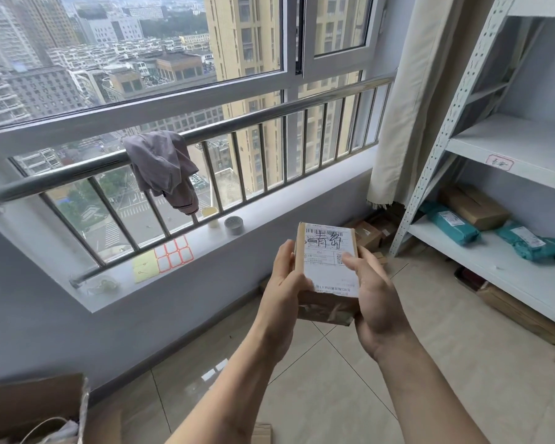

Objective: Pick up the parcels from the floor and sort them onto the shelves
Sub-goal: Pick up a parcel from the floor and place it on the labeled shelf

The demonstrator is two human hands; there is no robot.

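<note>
Both hands hold 1 small cardboard parcel [327,274] in the air above the tiled floor [334,379], in front of the window sill [269,216].

Left hand [284,283]: clasps the parcel's left edge, fingers hidden behind it, thumb along the side.
Right hand [377,299]: clasps the right edge, thumb lying on the white label [330,251].

Label faces up toward the camera. Barcode at its top, black handwritten marks just below, a small square code near the right thumb. Brown tape shows on the parcel's near end.

Shelf unit [507,145] at right, white boards on perforated uprights. Middle board carries a red-bordered tag [499,162] on its front edge. Lower board [481,264] holds 2 teal bags [449,227] and 1 brown box [474,206] behind them. More brown boxes on the floor under the shelf and by the curtain [410,107].

Sill: grey round tin [234,225], pale cup [211,216] beside it, sheet of red-bordered stickers [173,254], yellow sheet [145,266] touching its left side. Grey cloth [164,168] draped over the steel railing [237,123].

Bottom left: open carton [29,408], contents unclear.
</note>
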